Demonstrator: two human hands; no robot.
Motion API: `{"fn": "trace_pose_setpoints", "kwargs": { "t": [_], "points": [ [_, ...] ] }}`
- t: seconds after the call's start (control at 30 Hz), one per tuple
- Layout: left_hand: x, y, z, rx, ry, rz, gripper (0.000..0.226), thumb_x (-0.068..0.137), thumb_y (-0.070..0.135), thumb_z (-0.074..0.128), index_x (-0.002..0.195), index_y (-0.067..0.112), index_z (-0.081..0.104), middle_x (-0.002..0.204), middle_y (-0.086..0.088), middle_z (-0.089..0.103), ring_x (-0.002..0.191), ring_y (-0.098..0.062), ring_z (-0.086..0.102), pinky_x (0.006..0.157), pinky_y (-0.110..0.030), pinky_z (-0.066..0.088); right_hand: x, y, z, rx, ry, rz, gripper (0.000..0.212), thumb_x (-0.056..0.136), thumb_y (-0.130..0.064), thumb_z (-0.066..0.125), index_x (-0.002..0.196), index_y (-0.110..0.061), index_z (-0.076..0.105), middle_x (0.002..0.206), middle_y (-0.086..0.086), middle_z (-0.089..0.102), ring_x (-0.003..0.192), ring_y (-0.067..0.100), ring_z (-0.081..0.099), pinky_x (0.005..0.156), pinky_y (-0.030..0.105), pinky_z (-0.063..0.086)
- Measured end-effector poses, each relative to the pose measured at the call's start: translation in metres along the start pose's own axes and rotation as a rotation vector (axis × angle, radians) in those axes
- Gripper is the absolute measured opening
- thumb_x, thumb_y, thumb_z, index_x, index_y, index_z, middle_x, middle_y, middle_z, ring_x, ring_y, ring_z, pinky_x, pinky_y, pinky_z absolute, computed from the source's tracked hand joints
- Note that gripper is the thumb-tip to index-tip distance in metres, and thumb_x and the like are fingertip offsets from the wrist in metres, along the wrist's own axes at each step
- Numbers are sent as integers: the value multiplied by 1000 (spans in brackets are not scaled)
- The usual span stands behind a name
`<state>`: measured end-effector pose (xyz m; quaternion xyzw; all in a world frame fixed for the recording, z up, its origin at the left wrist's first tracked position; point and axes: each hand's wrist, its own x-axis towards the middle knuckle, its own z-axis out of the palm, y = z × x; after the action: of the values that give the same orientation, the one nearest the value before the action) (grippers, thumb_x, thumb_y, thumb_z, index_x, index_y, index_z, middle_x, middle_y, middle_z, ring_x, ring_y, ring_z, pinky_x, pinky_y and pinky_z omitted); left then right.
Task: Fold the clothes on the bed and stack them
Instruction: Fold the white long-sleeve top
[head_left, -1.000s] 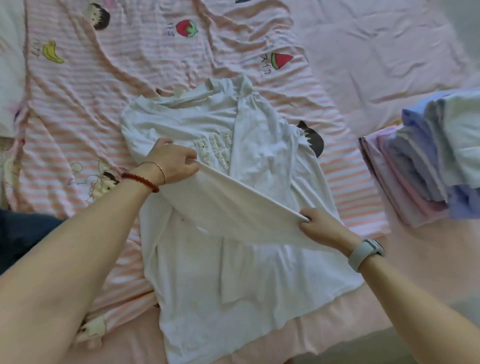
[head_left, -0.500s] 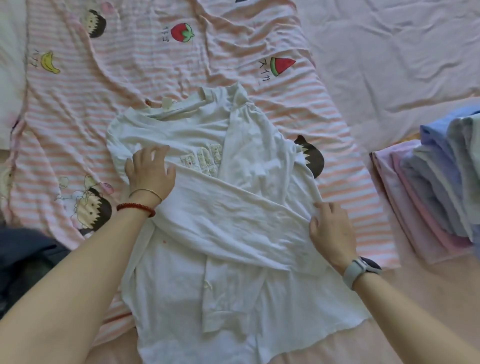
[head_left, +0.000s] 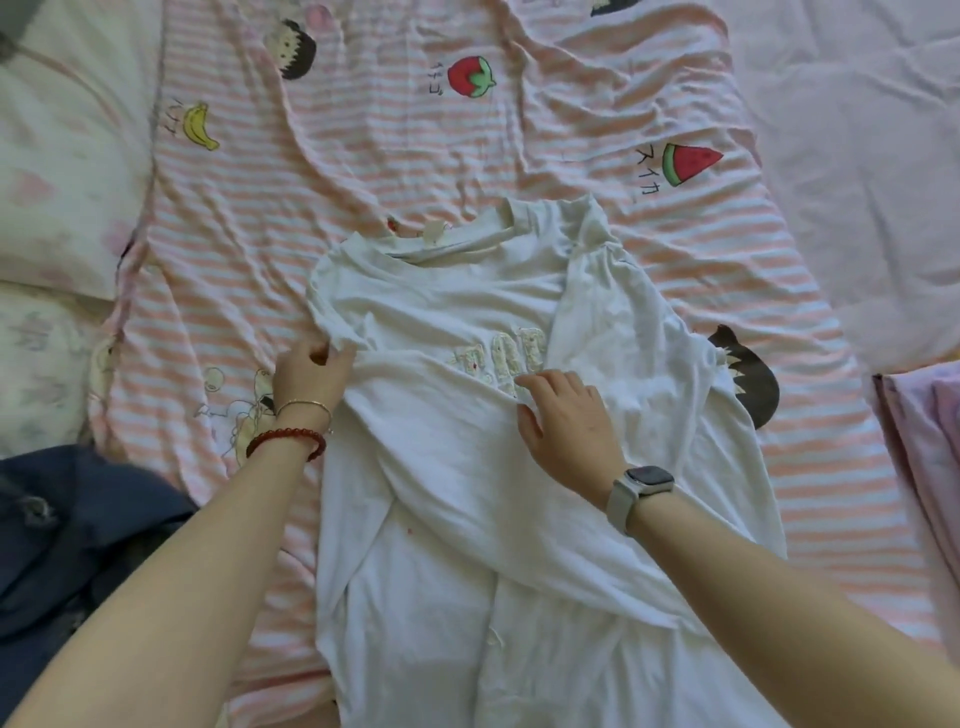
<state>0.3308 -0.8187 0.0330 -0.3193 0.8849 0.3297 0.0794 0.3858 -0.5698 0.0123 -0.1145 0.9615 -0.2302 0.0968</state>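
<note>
A white long-sleeved shirt (head_left: 467, 291) with pale raised letters on the chest lies spread on the bed, collar away from me. One sleeve is folded across its body. My left hand (head_left: 310, 370) pinches the shirt's left edge at the shoulder fold. Flat on the folded sleeve, just below the lettering, lies my right hand (head_left: 566, 421) with its fingers straight. At the right frame edge only a sliver of the stack of folded clothes (head_left: 930, 441) shows, pink and lilac.
A pink-striped sheet (head_left: 519, 156) with fruit and cartoon prints covers the bed. Pillows (head_left: 57, 171) lie at the far left. A dark blue garment (head_left: 67, 535) is bunched at the near left. Plain pink bedding (head_left: 857, 130) spreads at the far right.
The sleeve held up between both hands now lies across the shirt. My right hand has slid left to the chest, while my left hand has gone to the shoulder edge and pinched it.
</note>
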Motion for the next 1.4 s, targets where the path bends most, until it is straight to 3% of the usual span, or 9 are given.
{"fn": "trace_pose_setpoints", "kwargs": {
  "t": [0.23, 0.37, 0.47, 0.63, 0.8, 0.93, 1.07, 1.27, 1.4],
  "points": [
    [30, 2, -2, -47, 50, 152, 14, 91, 19, 53, 98, 11, 45, 93, -7, 53, 87, -26, 52, 77, -33, 42, 61, -31, 22, -92, -78, -59, 36, 94, -25, 43, 128, -14, 46, 114, 7, 54, 109, 29, 46, 88, 35, 34],
    [53, 7, 3, -91, -46, 103, 59, 83, 22, 59, 136, 13, 33, 137, -11, 35, 121, -27, 41, 99, -32, 33, 84, -14, 4, -70, 5, -101, 34, 92, -21, 50, 124, -10, 54, 114, 9, 58, 107, 30, 51, 87, 39, 39],
    [74, 18, 6, -54, -128, 125, 85, 68, 40, 53, 144, 17, 22, 148, -9, 24, 134, -27, 23, 109, -37, 21, 108, 17, -22, -154, 121, -58, 35, 92, -17, 51, 125, -6, 53, 122, 13, 55, 112, 32, 50, 90, 43, 39],
    [111, 29, 5, -78, -106, -49, 54, 85, 41, 58, 129, 11, 46, 126, -5, 50, 118, -27, 46, 97, -33, 37, 169, 71, -54, -233, -1, 184, 51, 97, -23, 39, 144, -9, 25, 151, 12, 25, 137, 31, 23, 107, 46, 23],
    [113, 38, 4, 65, -76, 177, 32, 93, 27, 49, 101, -2, 60, 94, -14, 57, 85, -27, 49, 71, -29, 36, 203, 83, -61, -15, -99, 345, 32, 94, -21, 42, 115, 3, 47, 112, 27, 52, 105, 38, 47, 80, 40, 35],
    [89, 51, -1, -31, 46, 333, 26, 95, 25, 48, 102, 2, 58, 85, -5, 53, 77, -22, 47, 63, -26, 29, 193, 71, -65, 99, 3, 313, 25, 90, -11, 42, 65, -5, 42, 65, 10, 44, 69, 25, 42, 54, 33, 25],
    [38, 44, -9, -87, 99, 482, 29, 93, 29, 50, 107, 6, 60, 91, -7, 64, 80, -25, 55, 65, -30, 37, 148, 62, -74, 113, 155, 237, 15, 95, -17, 43, 90, -5, 51, 83, 7, 49, 74, 23, 43, 62, 30, 24],
    [-61, -21, -14, 23, 209, 796, 18, 91, 19, 43, 101, 7, 49, 77, -21, 60, 75, -24, 49, 61, -29, 34, 29, 75, -82, 35, 208, -39, 45, 91, -38, 29, 96, 1, 52, 85, 16, 52, 70, 25, 45, 63, 29, 28],
    [-123, -82, -6, 139, 176, 901, 13, 87, 12, 40, 99, 11, 45, 78, -12, 51, 72, -24, 40, 62, -35, 34, -48, 87, -82, -39, 199, -138, 15, 87, -23, 34, 91, -11, 43, 75, 17, 54, 62, 33, 52, 64, 32, 32]
  ]
}}
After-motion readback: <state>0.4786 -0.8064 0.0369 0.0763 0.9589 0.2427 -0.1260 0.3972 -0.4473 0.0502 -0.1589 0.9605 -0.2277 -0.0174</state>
